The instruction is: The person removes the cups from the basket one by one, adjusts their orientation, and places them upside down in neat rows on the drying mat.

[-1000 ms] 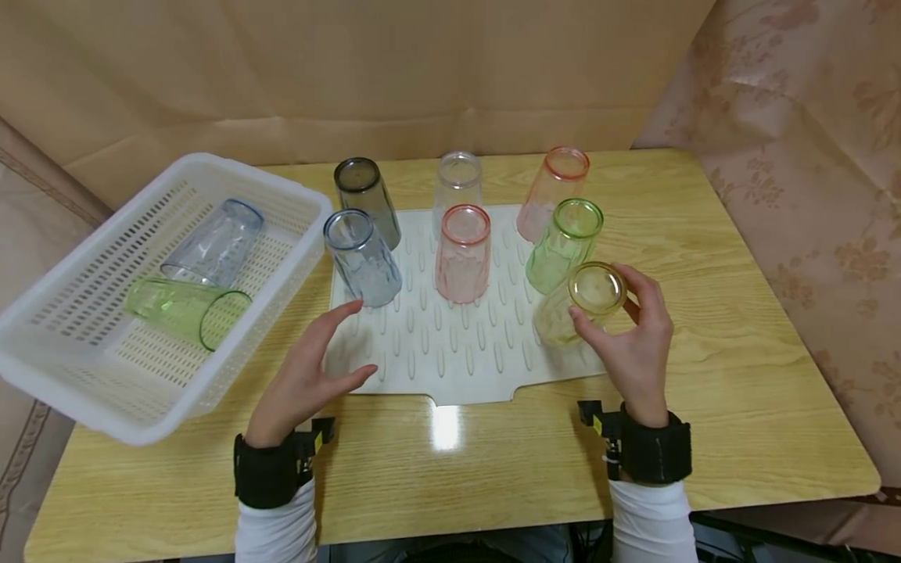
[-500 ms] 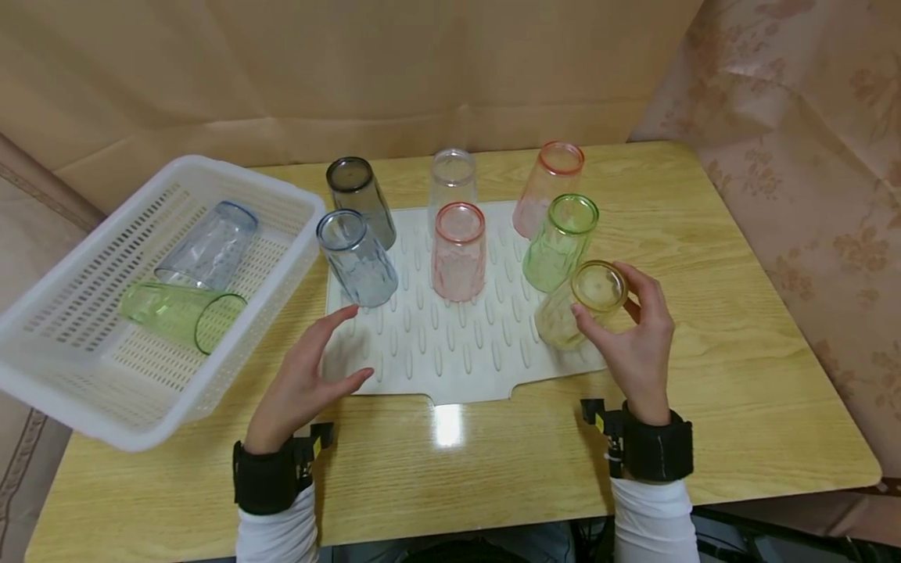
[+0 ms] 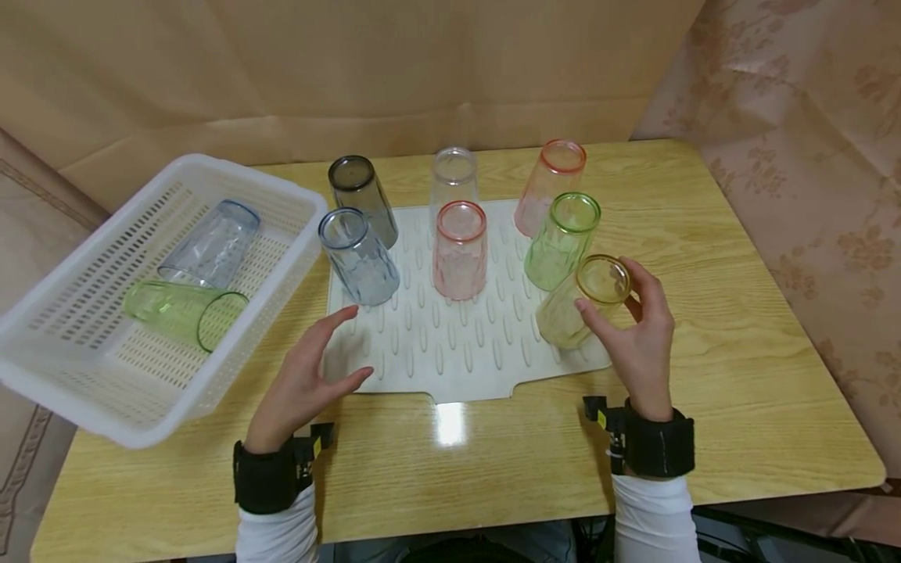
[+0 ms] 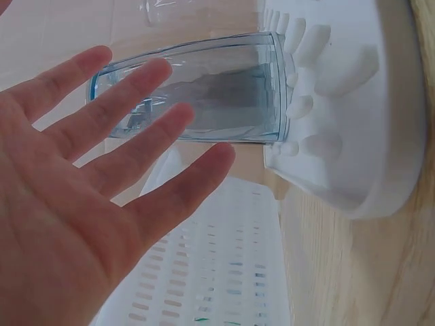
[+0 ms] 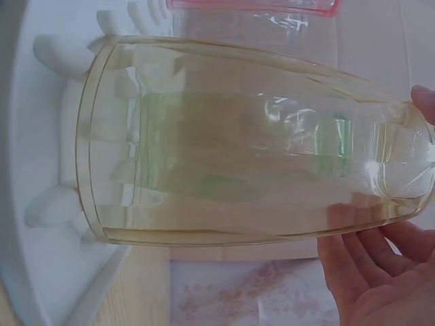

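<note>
My right hand (image 3: 637, 332) holds a yellow drinking glass (image 3: 566, 317) near its base, thumb on one side and fingers on the other. The glass is upside down, its rim at the pegs of a white drying mat (image 3: 450, 367), as the right wrist view shows. A green glass (image 3: 559, 250) stands inverted just behind it. My left hand (image 3: 299, 383) is empty, fingers spread and thumb apart, at the mat's left edge. Nearest to it is an upside-down blue glass (image 4: 204, 95) on the mat; the fingers overlap it in the left wrist view.
More inverted glasses stand on the mat: pink (image 3: 461, 258), clear (image 3: 454, 176), dark grey (image 3: 366, 199) and another pink glass (image 3: 549, 188). At left, a white perforated basket (image 3: 63, 289) contains a blue glass (image 3: 211, 242) and a green glass (image 3: 169, 309) on their sides.
The base of the yellow glass and my right fingertips have shifted slightly back and right. My left hand stays in nearly the same place; the view has shifted a little.
</note>
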`<state>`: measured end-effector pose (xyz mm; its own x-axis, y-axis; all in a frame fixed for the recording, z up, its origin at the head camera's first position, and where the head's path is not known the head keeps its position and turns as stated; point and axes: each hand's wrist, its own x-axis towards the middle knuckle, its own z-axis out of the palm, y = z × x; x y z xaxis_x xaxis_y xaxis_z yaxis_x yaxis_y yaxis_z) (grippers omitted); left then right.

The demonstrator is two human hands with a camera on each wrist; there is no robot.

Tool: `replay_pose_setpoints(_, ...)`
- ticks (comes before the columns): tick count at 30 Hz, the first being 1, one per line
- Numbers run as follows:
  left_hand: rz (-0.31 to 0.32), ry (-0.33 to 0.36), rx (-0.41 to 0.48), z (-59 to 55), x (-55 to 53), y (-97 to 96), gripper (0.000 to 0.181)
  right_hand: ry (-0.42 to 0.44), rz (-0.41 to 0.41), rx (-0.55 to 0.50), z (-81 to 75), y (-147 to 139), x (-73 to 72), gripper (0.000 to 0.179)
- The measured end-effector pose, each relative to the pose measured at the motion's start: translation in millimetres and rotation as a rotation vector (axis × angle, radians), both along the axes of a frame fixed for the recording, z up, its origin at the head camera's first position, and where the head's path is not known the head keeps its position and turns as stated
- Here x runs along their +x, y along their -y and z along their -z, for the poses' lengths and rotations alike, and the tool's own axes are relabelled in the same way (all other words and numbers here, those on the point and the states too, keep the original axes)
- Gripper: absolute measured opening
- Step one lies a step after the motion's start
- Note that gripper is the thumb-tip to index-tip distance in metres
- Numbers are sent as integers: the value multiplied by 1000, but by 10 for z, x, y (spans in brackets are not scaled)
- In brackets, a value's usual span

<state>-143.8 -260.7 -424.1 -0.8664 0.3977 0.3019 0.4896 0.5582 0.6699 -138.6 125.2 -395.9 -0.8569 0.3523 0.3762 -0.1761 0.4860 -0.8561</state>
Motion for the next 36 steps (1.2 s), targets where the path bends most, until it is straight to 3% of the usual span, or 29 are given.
replay_pose_setpoints(13,-32,-62,60,-43,25,148,69,-10,-13,-8,-4,-12,-11,72)
replay_pose_setpoints(17,-48,-150,67,-99,22,219,64,-44,-23,-21,-20,-11,-6,74)
replay_pose_setpoints(21,-90,-261,17,-191,12,305,57,-89,-25,-30,-95,15,26,75)
replay_pose_setpoints(25,-92,-306,-33,-317,-21,422,52,-119,-25,-23,-199,74,58,73)
replay_pose_setpoints(31,-45,-301,-135,-552,-79,581,56,-167,-37,4,-198,71,17,73)
replay_pose_setpoints(36,-58,-276,-212,-707,-93,691,57,-221,-65,8,-279,152,10,72)
